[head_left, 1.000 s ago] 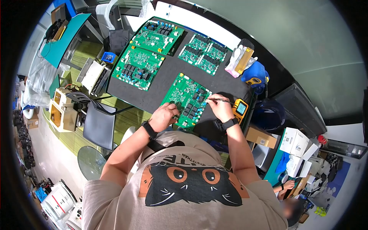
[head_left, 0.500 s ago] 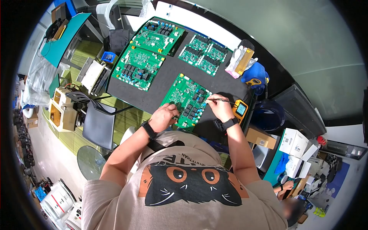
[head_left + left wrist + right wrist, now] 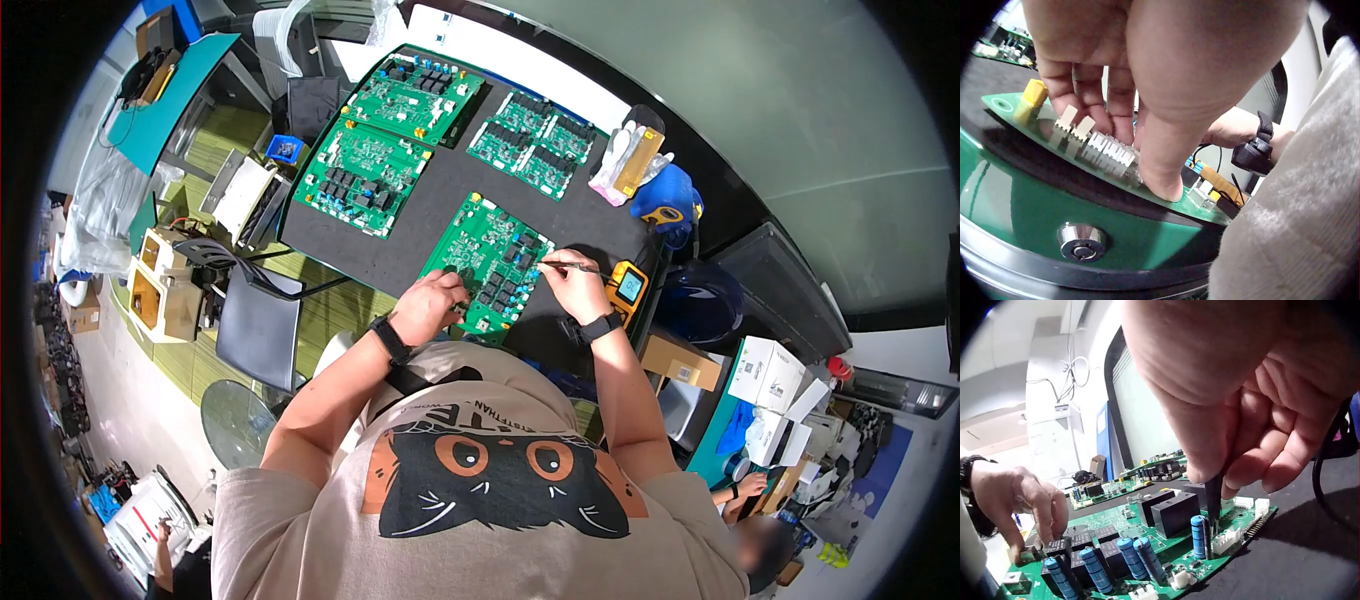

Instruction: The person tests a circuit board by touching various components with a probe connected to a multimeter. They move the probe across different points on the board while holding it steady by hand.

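A green circuit board [image 3: 475, 240], set with black relays and blue cylindrical parts, lies at the near side of the dark table mat. My left hand [image 3: 428, 305] grips its near left edge; in the left wrist view the thumb and fingers [image 3: 1088, 94] straddle white connectors [image 3: 1109, 153]. With thumb and fingertips my right hand [image 3: 580, 290] pinches a slim black tool [image 3: 1212, 497], probe- or tweezer-like. Its thin metal tip points down beside a blue cylinder [image 3: 1198, 537] and a white connector [image 3: 1227, 540] at the board's edge.
An orange meter [image 3: 628, 284] with a lit display stands right of my right hand. A black cable [image 3: 1317, 478] curves past that hand. More green boards [image 3: 365, 178] lie farther back, with gloves and a box [image 3: 632, 160] and a blue container [image 3: 665, 195] at back right.
Both hands and the board have hardly moved; the black tool stays at the board's right edge. Another person's arm has come into view at the lower left by the white machine.
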The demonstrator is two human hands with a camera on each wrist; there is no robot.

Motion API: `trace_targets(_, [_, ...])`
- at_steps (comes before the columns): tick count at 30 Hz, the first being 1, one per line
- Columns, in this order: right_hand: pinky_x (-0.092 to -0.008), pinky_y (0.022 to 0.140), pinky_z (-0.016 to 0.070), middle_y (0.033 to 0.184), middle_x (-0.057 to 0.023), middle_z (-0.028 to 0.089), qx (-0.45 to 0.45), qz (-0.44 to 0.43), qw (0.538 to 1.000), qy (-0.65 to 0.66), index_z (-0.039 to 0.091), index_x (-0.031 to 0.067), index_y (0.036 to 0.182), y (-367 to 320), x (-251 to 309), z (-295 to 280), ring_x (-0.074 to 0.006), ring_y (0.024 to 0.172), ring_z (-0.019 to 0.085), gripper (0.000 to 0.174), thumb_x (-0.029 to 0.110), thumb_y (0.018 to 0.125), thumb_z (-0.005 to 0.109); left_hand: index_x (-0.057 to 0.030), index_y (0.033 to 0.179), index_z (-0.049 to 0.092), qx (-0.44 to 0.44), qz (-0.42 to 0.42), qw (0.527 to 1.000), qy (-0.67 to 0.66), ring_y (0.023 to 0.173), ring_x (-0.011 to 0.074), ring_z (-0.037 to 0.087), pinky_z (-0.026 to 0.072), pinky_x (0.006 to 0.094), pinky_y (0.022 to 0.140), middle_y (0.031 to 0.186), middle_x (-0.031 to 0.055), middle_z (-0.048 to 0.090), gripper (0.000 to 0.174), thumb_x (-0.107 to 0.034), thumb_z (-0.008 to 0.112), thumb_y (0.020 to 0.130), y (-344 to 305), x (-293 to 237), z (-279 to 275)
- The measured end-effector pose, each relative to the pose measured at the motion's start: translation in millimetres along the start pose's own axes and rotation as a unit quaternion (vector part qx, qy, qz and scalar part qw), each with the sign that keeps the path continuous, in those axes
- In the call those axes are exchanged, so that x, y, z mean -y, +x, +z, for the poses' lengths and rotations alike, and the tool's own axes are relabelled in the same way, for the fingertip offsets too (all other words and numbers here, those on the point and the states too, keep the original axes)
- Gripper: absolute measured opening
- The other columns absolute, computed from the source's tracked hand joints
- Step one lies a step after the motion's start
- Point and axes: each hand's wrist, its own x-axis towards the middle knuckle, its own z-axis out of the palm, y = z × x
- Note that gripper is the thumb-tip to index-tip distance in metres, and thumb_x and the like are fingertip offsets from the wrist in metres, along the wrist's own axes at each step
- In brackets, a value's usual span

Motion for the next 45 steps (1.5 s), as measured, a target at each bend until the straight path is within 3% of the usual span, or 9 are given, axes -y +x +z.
trace_targets(6, [-0.0383,0.075,0.0562,0.088,-0.0150,0.072,-0.007,0.009,1.000,0.002,0.070,0.0012,0.090,-0.9,0.1,-1.3,-0.0315,0.083,0.071,0.011,0.009,0.084,0.075,-0.0092,0.099,0.070,0.002,0.002,1.000,0.002,0.097,0.0305,0.058,0.0485,0.0398,0.088,0.100,0.0073,0.061,0.035,-0.008,0.081,0.066,0.4,0.2,0.4])
trace_targets(8, [-0.0372,0.075,0.0562,0.088,-0.0147,0.072,0.003,0.051,0.998,0.044,0.070,0.0011,0.091,-0.3,3.9,-4.3,-0.0304,0.083,0.071,0.010,0.008,0.084,0.075,-0.0092,0.099,0.070,0.001,0.003,1.000,0.000,0.097,0.0305,0.058,0.0485,0.0398,0.088,0.100,0.0073,0.061,0.035,-0.008,0.081,0.066,0.3,0.2,-0.7])
trace_targets(14, [-0.0356,0.073,0.0562,0.089,-0.0146,0.072,0.000,0.008,1.000,0.013,0.070,0.0002,0.092,-0.1,-1.7,-1.6,-0.0287,0.081,0.071,0.011,0.007,0.084,0.075,-0.0093,0.099,0.070,-0.006,-0.001,1.000,0.002,0.097,0.0306,0.058,0.0487,0.0399,0.088,0.100,0.0072,0.062,0.035,-0.008,0.081,0.066,-0.5,0.1,1.7])
trace_targets(23, [-0.0363,0.074,0.0559,0.088,-0.0154,0.072,0.010,0.042,0.999,0.032,0.070,-0.0002,0.091,0.8,3.4,-5.1,-0.0297,0.082,0.071,0.010,0.006,0.084,0.075,-0.0092,0.099,0.070,-0.006,-0.005,1.000,-0.004,0.096,0.0302,0.058,0.0489,0.0396,0.088,0.100,0.0068,0.062,0.035,-0.006,0.081,0.065,0.2,-1.4,0.3])
trace_targets(29, [-0.0356,0.073,0.0561,0.088,-0.0154,0.072,-0.002,0.005,1.000,0.009,0.070,-0.0002,0.091,-0.2,0.6,-2.1,-0.0282,0.081,0.071,0.011,0.006,0.084,0.075,-0.0089,0.098,0.069,-0.008,-0.004,1.000,-0.009,0.096,0.0301,0.058,0.0490,0.0396,0.088,0.100,0.0068,0.062,0.035,-0.006,0.081,0.065,-0.2,-0.8,0.4])
trace_targets(45, [-0.0368,0.073,0.0563,0.087,-0.0161,0.072,0.004,0.019,1.000,0.014,0.070,-0.0002,0.090,1.6,0.2,-1.5,-0.0306,0.081,0.071,0.010,0.006,0.084,0.075,-0.0084,0.098,0.069,-0.005,-0.006,1.000,-0.011,0.096,0.0304,0.058,0.0490,0.0400,0.087,0.100,0.0068,0.062,0.036,-0.005,0.081,0.065,0.4,-2.0,-1.1])
